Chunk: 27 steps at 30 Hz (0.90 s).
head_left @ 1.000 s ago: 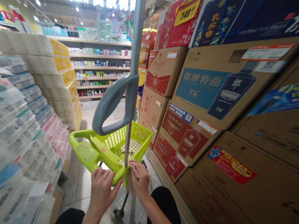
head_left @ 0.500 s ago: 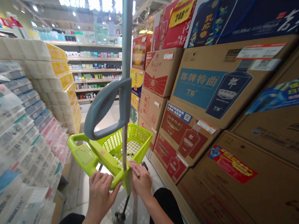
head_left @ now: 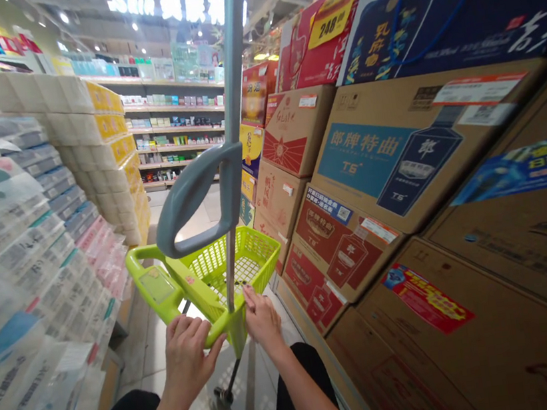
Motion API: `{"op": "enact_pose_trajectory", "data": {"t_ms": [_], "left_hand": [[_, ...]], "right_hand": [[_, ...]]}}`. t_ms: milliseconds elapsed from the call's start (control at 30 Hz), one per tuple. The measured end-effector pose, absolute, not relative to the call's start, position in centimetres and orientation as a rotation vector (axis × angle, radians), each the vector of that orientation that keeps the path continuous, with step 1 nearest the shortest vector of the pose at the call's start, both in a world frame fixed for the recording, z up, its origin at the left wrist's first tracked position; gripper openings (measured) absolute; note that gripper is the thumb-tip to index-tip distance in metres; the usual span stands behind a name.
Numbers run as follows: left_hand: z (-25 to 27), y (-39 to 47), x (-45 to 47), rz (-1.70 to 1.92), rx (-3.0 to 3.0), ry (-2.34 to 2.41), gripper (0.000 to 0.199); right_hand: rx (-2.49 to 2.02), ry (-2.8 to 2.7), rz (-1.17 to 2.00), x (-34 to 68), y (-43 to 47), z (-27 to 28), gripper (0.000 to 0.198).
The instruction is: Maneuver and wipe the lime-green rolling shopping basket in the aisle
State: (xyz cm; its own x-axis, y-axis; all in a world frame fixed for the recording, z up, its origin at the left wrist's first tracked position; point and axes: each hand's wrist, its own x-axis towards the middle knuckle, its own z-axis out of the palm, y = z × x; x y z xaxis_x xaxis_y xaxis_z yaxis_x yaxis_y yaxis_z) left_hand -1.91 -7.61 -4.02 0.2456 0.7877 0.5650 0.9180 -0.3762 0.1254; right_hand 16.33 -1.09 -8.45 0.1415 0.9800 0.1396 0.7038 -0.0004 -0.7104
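Your left hand [head_left: 188, 351] grips the handle [head_left: 216, 332] of the green cart [head_left: 200, 290], which lies just beyond both hands; your right hand [head_left: 264, 320], fingers curled, is by its near corner (its hold, I cannot tell).

This is a shop: cartons [head_left: 377, 151] with price tags [head_left: 336, 18] are stacked on the right, wrapped packs [head_left: 33, 213] are piled on the left, and stocked shelves [head_left: 174, 106] stand farther off below a lit sign [head_left: 171, 2]. A green cart [head_left: 190, 283] stands between the two side piles.
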Motion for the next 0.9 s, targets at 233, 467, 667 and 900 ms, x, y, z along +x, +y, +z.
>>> {"op": "enact_pose_trajectory", "data": {"t_ms": [233, 467, 667, 900], "left_hand": [[-3.8, -7.6, -1.1, -0.780, -2.232, -1.641, 0.012], [-4.2, -7.4, 1.0, -0.838, -2.171, -1.688, 0.015], [-3.8, -6.6, 2.4, -0.920, -2.187, -1.677, 0.019], [-0.4, -2.4, -2.5, -0.769, -2.382, -1.580, 0.022]], "right_hand": [[-1.478, -1.597, 0.470, 14.4, -3.9, -9.9, 0.046], [-1.388, -1.536, 0.401, 13.3, -5.7, -11.6, 0.056], [-1.574, -1.411, 0.548, 14.8, -3.5, -12.1, 0.046], [-1.588, -1.261, 0.816, 14.0, -2.0, -12.0, 0.044]]}}
